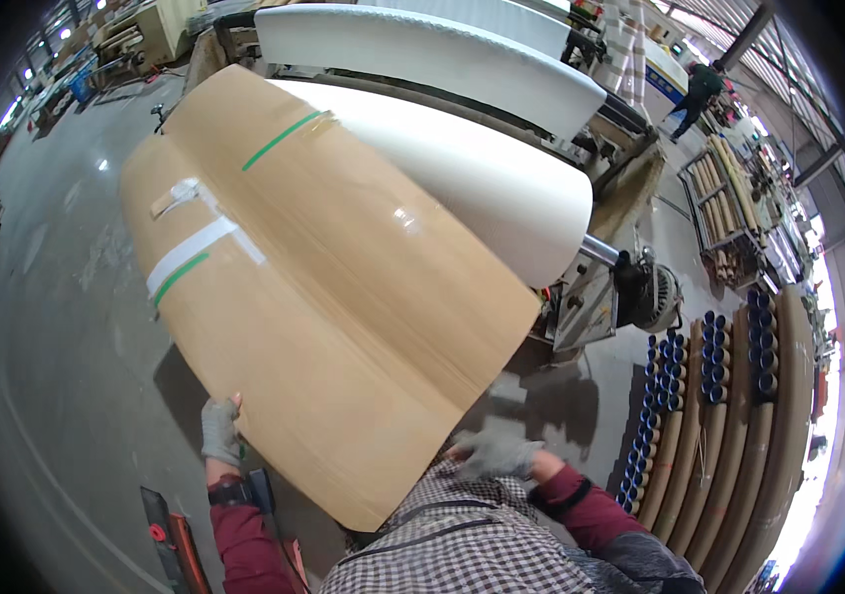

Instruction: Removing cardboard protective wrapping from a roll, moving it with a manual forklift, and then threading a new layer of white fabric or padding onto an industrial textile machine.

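Gripping the lower left edge of a big roll wrapped in brown paper (343, 297), the gloved left hand (219, 431) presses flat against the wrap, its fingers spread on the paper rather than curled round anything. The roll lies slanted across the middle of the view, patched with white tape (190, 252) and green tape (284, 139), its near end at the person's chest. Behind it a white roll (482, 168) sits on a machine shaft. The gloved right hand (497, 455) rests at the roll's near right corner; whether it clasps the edge I cannot tell. This looks like steadying or wrapping the roll; the next move likely calls for both palms keeping even pressure. Cardboard tubes (719, 416) are stacked at right.
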Available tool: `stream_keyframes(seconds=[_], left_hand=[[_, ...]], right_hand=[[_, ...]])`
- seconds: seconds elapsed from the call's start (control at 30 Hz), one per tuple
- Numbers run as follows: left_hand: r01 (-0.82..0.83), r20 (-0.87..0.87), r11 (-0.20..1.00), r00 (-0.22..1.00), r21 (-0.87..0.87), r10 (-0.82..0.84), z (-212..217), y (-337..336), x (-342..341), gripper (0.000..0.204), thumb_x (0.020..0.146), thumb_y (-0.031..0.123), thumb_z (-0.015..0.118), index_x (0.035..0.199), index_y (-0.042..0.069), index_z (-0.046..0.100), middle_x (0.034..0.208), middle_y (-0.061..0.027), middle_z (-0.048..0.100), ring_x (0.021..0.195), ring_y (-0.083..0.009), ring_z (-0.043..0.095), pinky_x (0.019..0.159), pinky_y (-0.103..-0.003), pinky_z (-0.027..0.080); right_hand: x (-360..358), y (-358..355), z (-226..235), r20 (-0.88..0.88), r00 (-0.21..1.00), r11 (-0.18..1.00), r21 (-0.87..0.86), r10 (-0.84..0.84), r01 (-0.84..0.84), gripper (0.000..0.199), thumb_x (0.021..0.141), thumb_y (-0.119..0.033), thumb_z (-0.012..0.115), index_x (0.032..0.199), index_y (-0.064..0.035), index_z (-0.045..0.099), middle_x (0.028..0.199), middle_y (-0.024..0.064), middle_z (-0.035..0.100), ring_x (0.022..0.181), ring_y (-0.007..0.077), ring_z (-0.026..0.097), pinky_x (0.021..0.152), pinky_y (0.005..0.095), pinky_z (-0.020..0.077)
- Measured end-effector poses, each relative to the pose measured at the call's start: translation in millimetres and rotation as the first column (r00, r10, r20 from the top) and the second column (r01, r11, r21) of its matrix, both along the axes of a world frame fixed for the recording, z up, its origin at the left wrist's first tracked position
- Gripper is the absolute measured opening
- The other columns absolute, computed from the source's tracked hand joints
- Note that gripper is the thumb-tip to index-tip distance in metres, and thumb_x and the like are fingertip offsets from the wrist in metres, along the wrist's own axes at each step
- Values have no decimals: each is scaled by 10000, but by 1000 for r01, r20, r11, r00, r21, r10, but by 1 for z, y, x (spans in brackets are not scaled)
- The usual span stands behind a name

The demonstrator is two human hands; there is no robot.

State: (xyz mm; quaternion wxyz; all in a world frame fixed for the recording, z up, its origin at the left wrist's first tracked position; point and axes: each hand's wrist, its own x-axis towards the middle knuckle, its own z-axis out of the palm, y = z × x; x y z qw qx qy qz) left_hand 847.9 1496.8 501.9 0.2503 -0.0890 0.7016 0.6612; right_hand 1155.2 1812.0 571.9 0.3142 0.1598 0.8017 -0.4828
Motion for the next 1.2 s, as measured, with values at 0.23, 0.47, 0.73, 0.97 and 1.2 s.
stream_keyframes(seconds=[0.23,0.47,0.73,0.97,1.2], left_hand=[[-203,-11,964,978,172,208,14,-76,47,230,729,60,541,948,-10,529,850,-86,588,683,-203,597,567,-330,516],[-226,-13,951,972,210,234,83,-75,63,208,751,99,522,919,-22,524,805,-102,589,612,-192,590,515,-296,504],[-135,-27,962,989,239,146,174,-41,114,179,768,194,553,825,25,540,596,-25,561,305,-75,404,283,-163,309],[276,-461,950,868,143,-183,259,70,231,387,901,362,387,1119,61,494,945,-101,615,341,-1,294,303,-143,205],[-147,-219,989,966,-28,138,73,-9,315,397,820,370,541,1083,72,540,855,-33,560,595,-90,450,491,-205,356]], right_hand=[[46,-4,-4,-237,964,800,553,-118,234,643,652,-223,653,1228,-110,391,1266,162,384,1119,308,428,898,353,382],[32,-64,-86,-327,865,880,415,381,-231,783,671,-172,622,1345,-115,228,1389,96,250,1270,298,248,979,409,288],[100,-91,-62,-496,806,876,478,324,-58,776,636,-127,661,1322,-123,299,1312,71,379,1237,257,317,955,399,316],[200,-103,-89,-372,662,755,-411,-651,511,346,792,-234,530,1096,-70,545,1044,162,577,946,303,546,839,355,419],[260,-104,-38,-52,446,361,-674,-894,644,277,848,-153,443,1091,-32,496,1008,145,580,916,247,561,795,309,437]])
